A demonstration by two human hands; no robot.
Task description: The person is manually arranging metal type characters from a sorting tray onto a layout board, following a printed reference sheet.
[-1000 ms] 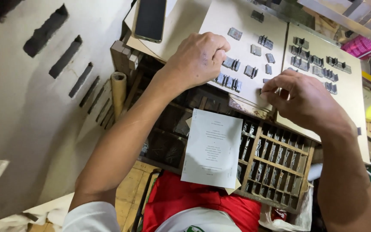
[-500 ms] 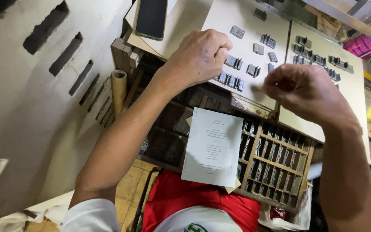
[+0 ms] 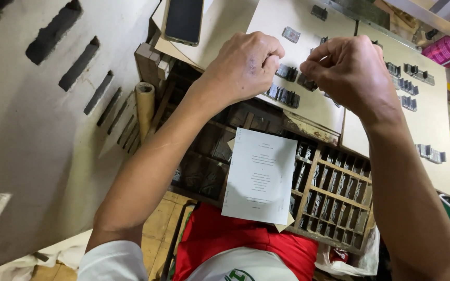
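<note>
My left hand (image 3: 246, 65) rests curled on a pale cardboard board (image 3: 266, 21), its fingertips touching a small cluster of grey metal type pieces (image 3: 286, 73). A row of similar type blocks (image 3: 282, 95) lies just below that hand. My right hand (image 3: 347, 70) hovers close beside the left, thumb and forefinger pinched together on what looks like a small dark type piece (image 3: 306, 81), just above the board. The palms and most fingertips are hidden.
A second board (image 3: 428, 119) on the right carries more groups of type. Below the boards lies a wooden compartment case (image 3: 334, 192) with a printed white sheet (image 3: 259, 174) on it. A dark phone (image 3: 183, 21) lies at top left, and a cardboard tube (image 3: 145, 106) stands by the grey slotted wall.
My right hand has moved up and left from the board's lower edge to just beside the left hand. The left hand has stayed in place.
</note>
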